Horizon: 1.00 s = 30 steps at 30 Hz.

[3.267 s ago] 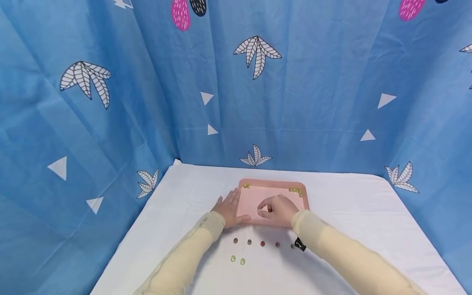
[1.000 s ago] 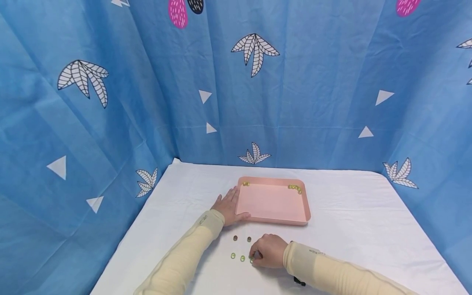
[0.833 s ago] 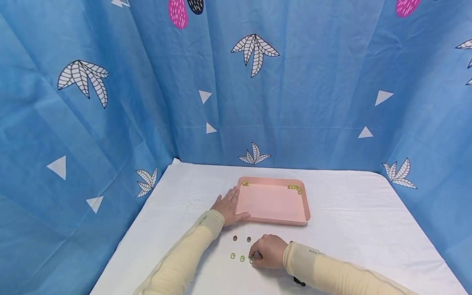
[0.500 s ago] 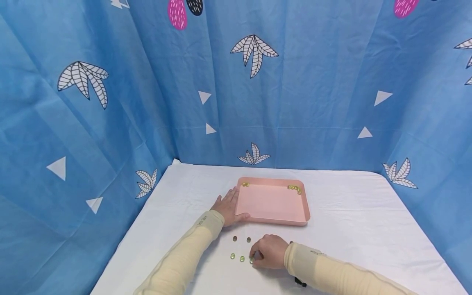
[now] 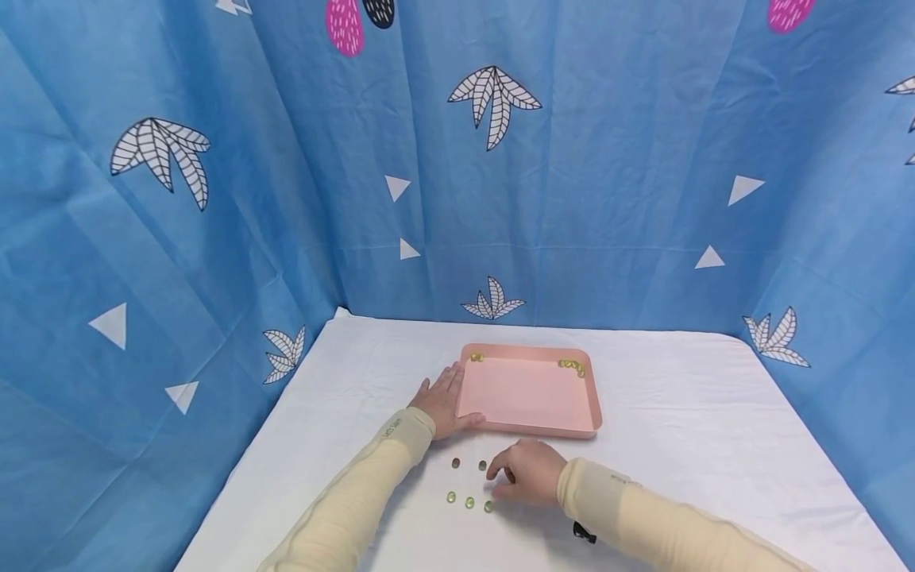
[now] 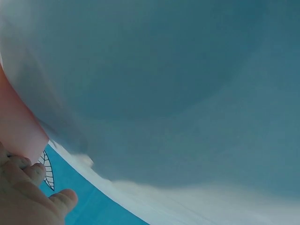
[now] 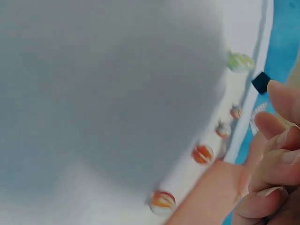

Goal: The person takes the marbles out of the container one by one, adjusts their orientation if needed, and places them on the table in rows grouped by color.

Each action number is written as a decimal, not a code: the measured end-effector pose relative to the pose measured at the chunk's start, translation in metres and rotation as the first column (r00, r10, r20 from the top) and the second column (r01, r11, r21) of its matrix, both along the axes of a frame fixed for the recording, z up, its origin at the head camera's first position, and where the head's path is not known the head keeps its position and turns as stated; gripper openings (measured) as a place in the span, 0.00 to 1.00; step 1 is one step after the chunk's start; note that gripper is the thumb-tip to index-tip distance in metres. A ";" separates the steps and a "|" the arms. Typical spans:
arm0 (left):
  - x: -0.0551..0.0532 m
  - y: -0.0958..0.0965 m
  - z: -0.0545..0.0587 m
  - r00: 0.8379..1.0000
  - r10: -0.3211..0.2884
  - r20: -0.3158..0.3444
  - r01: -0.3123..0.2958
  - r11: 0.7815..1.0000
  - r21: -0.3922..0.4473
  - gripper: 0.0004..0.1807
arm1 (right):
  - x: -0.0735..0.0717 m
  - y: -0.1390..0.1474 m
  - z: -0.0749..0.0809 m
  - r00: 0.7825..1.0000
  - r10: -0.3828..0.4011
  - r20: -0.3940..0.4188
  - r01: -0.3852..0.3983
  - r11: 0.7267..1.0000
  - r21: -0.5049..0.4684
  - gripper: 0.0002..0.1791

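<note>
Green marbles (image 5: 469, 503) in a row beside a loosely bent right hand (image 5: 529, 473)

Three are laid on the white cloth (image 5: 686, 437), the rightmost just beside the thumb, whose tip is held apart from the index finger's, with nothing seen between. Darker marbles (image 5: 455, 463), orange-swirled in the right wrist view, are lined up just beyond. Past them, a pink tray (image 5: 529, 393) is touched at its left side by the left hand (image 5: 443, 403), thumb spread from straight fingers; yellow-green marbles (image 5: 572, 365) are gathered in its far corners.

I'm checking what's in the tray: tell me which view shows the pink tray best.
The head view: the pink tray appears nearly whole, inside included. Each wrist view shows only a piece of it, at the frame's edge.
</note>
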<state>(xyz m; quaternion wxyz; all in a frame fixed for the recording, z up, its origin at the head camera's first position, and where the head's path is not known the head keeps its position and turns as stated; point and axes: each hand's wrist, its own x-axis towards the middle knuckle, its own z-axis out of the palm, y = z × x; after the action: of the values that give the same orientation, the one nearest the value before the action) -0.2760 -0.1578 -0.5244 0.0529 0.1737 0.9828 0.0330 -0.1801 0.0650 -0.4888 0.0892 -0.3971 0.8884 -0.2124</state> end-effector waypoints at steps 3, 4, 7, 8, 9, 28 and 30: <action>0.000 0.001 0.001 1.000 0.000 0.000 0.000 1.000 0.003 0.63 | -0.006 0.003 0.005 1.000 -0.025 0.017 0.025 0.999 -0.019 0.10; 0.001 0.001 0.002 1.000 0.000 0.001 0.000 1.000 0.004 0.63 | -0.008 0.004 0.007 0.999 -0.035 0.024 0.035 0.999 -0.021 0.10; 0.002 0.002 0.005 1.000 0.009 0.015 -0.009 1.000 -0.004 0.62 | -0.014 0.006 0.014 0.997 -0.056 0.060 0.058 0.998 -0.030 0.11; 0.002 0.002 0.006 1.000 0.010 0.016 -0.010 1.000 -0.004 0.62 | -0.017 0.007 0.016 0.995 -0.064 0.075 0.066 0.997 -0.029 0.12; 0.003 0.002 0.007 1.000 0.014 0.020 -0.014 1.000 -0.007 0.62 | -0.019 0.008 0.019 0.993 -0.073 0.092 0.076 0.997 -0.030 0.12; 0.002 0.001 0.001 0.999 0.029 0.021 -0.029 0.999 0.014 0.64 | -0.060 0.011 0.047 0.988 -0.149 0.026 0.151 0.981 -0.124 0.11; 0.003 0.001 0.004 0.999 0.026 0.022 -0.026 1.000 0.010 0.63 | -0.065 0.011 0.049 0.985 -0.170 0.028 0.172 0.978 -0.116 0.10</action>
<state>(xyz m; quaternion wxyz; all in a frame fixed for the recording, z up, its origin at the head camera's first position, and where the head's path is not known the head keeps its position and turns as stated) -0.2730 -0.1564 -0.5202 0.0622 0.1607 0.9842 0.0407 -0.2454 0.0759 -0.4398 0.0550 -0.3217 0.9043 -0.2752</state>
